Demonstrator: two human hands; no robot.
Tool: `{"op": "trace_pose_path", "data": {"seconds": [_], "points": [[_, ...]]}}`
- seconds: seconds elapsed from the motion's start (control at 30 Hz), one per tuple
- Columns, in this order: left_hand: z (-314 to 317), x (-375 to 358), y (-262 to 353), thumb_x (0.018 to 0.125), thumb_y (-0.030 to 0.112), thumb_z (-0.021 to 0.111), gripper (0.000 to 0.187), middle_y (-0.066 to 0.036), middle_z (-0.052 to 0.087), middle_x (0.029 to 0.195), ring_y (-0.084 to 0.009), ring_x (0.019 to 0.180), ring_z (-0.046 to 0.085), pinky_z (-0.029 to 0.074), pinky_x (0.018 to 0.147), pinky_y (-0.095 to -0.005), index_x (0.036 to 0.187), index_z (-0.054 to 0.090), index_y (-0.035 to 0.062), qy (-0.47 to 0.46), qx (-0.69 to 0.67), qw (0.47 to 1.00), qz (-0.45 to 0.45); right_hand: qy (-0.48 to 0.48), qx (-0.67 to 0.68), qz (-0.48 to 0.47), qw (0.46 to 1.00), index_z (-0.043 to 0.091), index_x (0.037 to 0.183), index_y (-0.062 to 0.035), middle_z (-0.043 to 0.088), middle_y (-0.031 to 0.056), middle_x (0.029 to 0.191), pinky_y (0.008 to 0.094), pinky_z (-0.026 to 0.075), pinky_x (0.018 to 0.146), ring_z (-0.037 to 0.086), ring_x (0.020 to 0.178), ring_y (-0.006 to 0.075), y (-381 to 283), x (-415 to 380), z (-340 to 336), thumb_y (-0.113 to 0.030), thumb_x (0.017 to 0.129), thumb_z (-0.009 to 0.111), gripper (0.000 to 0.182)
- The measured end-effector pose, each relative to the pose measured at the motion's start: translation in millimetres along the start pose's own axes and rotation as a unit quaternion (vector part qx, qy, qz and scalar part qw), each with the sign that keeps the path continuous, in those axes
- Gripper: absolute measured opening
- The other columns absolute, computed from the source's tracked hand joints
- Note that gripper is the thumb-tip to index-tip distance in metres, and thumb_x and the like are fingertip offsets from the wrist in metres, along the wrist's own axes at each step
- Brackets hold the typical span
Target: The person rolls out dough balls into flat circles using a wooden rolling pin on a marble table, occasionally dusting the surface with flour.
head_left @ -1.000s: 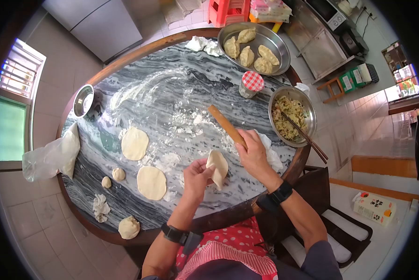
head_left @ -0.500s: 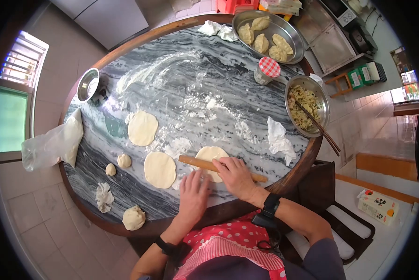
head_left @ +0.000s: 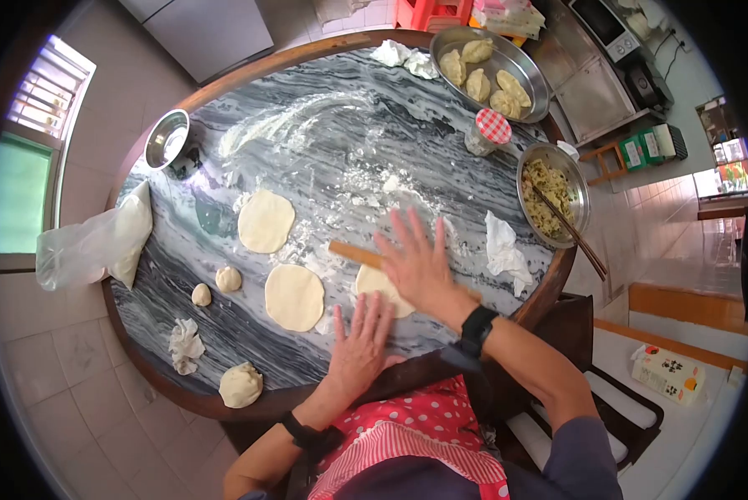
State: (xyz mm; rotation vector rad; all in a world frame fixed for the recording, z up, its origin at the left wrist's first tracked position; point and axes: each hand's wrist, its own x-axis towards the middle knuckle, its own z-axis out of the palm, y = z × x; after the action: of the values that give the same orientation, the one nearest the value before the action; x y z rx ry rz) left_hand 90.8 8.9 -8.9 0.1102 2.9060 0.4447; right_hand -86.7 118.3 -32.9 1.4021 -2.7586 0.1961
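My right hand (head_left: 421, 271) lies with fingers spread and stretched over a wooden rolling pin (head_left: 354, 253), its palm covering the pin's middle. Beneath the pin is a flat round of dough (head_left: 374, 283), partly hidden by both hands. With fingers extended, my left hand (head_left: 357, 350) has its fingertips at the near edge of that round. Just left of it lies a second dough round (head_left: 294, 298), and farther back a third dough round (head_left: 266, 221). Two small dough balls (head_left: 228, 279) sit to the left, with a larger dough lump (head_left: 241, 385) near the table's front edge.
Flour (head_left: 374, 179) dusts the marble table (head_left: 307, 150). A pan (head_left: 536, 79) of dumplings, a lidded jar (head_left: 487, 132) and a bowl of filling (head_left: 553, 196) with chopsticks stand at right. At left are a metal bowl (head_left: 167, 139) and a plastic bag (head_left: 99, 242); crumpled tissues (head_left: 507, 252) lie around.
My right hand has opened, its fingers now stretched forward past the rolling pin. My left hand's fingers have spread and reached to the dough's edge. The whole view has shifted slightly.
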Motion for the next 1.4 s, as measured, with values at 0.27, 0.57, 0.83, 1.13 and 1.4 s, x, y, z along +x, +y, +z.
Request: {"op": "trace_pose_path", "data": {"seconds": [0.27,0.57,0.83,1.13,1.4], "points": [[1,5,8,0.074,0.065,0.07,0.101,-0.02,0.025,0.161,-0.0407,0.149,0.023,0.017,0.112,-0.072,0.156,0.033,0.0196,-0.016,-0.014,1.0,0.002,0.053,0.001,0.019,0.998,0.046,0.147,-0.0218,0.024,0.0184,0.161,0.0722,0.016,0.112,0.021,0.148,0.0406,40,38,-2,-0.034,0.094,0.064,0.058],[1,2,12,0.07,0.063,0.075,0.104,-0.019,0.024,0.162,-0.0431,0.149,0.021,0.018,0.108,-0.0775,0.156,0.034,0.0221,-0.025,-0.012,1.0,-0.012,0.022,0.14,-0.047,0.989,0.054,0.126,-0.0055,0.056,0.0126,0.119,0.0468,0.037,0.097,0.052,0.115,0.0303,31,28,-6,-0.017,0.089,0.068,0.042],[0,5,16,0.07,0.06,0.077,0.103,-0.015,0.024,0.162,-0.0403,0.15,0.021,0.017,0.111,-0.075,0.155,0.034,0.0219,-0.042,0.006,0.999,-0.011,0.045,0.146,-0.094,0.984,0.056,0.11,-0.0029,0.057,0.0118,0.104,0.0408,0.042,0.086,0.055,0.1,0.0289,45,36,-4,-0.012,0.086,0.066,0.027],[2,2,11,0.068,0.061,0.077,0.104,-0.014,0.026,0.161,-0.0405,0.15,0.021,0.016,0.11,-0.0766,0.154,0.036,0.0223,-0.041,-0.019,0.999,-0.01,0.008,0.145,-0.162,0.976,0.057,0.12,-0.0008,0.056,0.0143,0.121,0.0458,0.041,0.099,0.053,0.118,0.0301,11,-25,-12,-0.016,0.086,0.064,0.037],[-1,3,12,0.069,0.062,0.076,0.101,-0.014,0.024,0.162,-0.0413,0.15,0.018,0.018,0.109,-0.0766,0.153,0.039,0.0201,-0.094,-0.009,0.995,-0.014,-0.009,0.089,-0.06,0.994,0.044,0.146,-0.0055,0.029,0.0188,0.16,0.0691,0.015,0.115,0.023,0.149,0.0385,-28,14,7,-0.031,0.093,0.062,0.062]]}}
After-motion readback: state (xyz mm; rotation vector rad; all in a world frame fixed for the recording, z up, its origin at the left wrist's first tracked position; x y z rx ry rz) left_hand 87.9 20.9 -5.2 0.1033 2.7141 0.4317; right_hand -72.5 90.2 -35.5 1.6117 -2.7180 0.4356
